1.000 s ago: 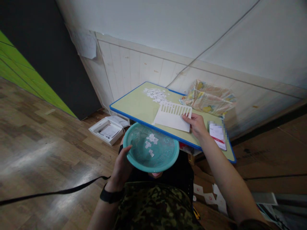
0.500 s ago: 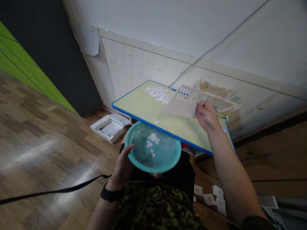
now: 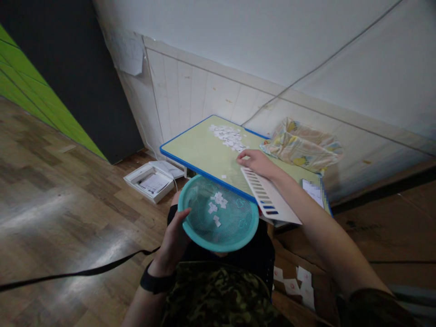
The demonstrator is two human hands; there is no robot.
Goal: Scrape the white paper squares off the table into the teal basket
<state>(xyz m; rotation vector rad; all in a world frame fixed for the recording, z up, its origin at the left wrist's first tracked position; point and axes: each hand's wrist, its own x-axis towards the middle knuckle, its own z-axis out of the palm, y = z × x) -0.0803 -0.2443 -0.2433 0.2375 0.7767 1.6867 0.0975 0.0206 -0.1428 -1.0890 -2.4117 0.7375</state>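
Observation:
My left hand (image 3: 174,238) grips the near left rim of a teal mesh basket (image 3: 235,227), held just below the front edge of a small green table with a blue rim (image 3: 190,165). Several small white paper pieces (image 3: 215,206) lie in the basket. My right hand (image 3: 255,162) is closed on a white sheet with a row of cut slots (image 3: 269,200), which slopes down under my forearm past the table's edge. The hand's fingertips reach toward a pile of white paper pieces (image 3: 229,136) at the table's far side. A single white piece (image 3: 223,176) lies near the front edge.
A patterned cloth bundle (image 3: 301,145) lies at the table's back right against the white panelled wall. An open white box (image 3: 150,180) sits on the wooden floor to the left. White cards (image 3: 296,280) lie on the floor to the right. A black strap (image 3: 75,272) crosses the floor.
My right hand has swung the slotted sheet from lifted above the table down and leftward, now reaching toward the paper pile. The basket stays held under the table's edge.

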